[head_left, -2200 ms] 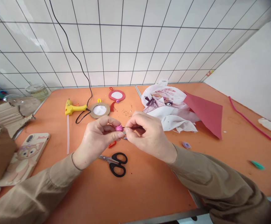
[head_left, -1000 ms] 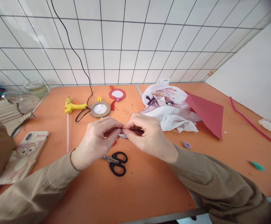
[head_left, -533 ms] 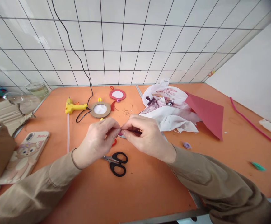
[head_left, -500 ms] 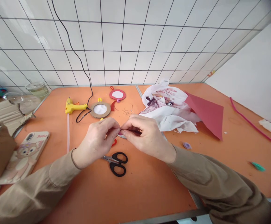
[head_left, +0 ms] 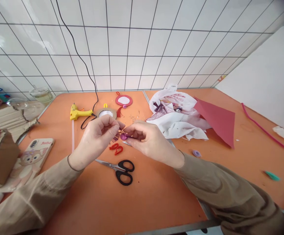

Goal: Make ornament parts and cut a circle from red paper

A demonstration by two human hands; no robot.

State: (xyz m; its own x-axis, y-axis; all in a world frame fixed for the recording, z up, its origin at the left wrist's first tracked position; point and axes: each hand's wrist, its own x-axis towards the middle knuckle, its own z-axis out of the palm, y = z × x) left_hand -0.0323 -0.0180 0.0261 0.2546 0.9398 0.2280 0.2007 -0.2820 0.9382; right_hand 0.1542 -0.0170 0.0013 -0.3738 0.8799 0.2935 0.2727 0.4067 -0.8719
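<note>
Over the table's middle my left hand point(head_left: 100, 132) pinches a thin dark cord point(head_left: 121, 130) between thumb and forefinger. My right hand point(head_left: 149, 138) is closed on the other side of the same cord, its fingertips beside a small shiny purple bell-like ball point(head_left: 124, 136). A dark purple tassel point(head_left: 115, 138) shows partly behind my left fingers. Just below lie red twisted loops point(head_left: 116, 148) and black-handled scissors point(head_left: 121, 170), their blades pointing left. The tip of something pale point(head_left: 126, 143) shows under my right fingers; I cannot make it out.
A yellow glue gun point(head_left: 79, 113), a cardboard ring point(head_left: 112, 112) and a red-rimmed disc point(head_left: 124, 100) lie behind my hands. To the right are a white cloth bundle point(head_left: 181, 127), red sheet point(head_left: 218, 120) and purple roll point(head_left: 196, 153). A phone point(head_left: 31, 160) lies left.
My left hand has drawn back left and slightly up, parting from the right. The purple ball, cord and tassel now show between them, and the red loops and scissor blades are uncovered.
</note>
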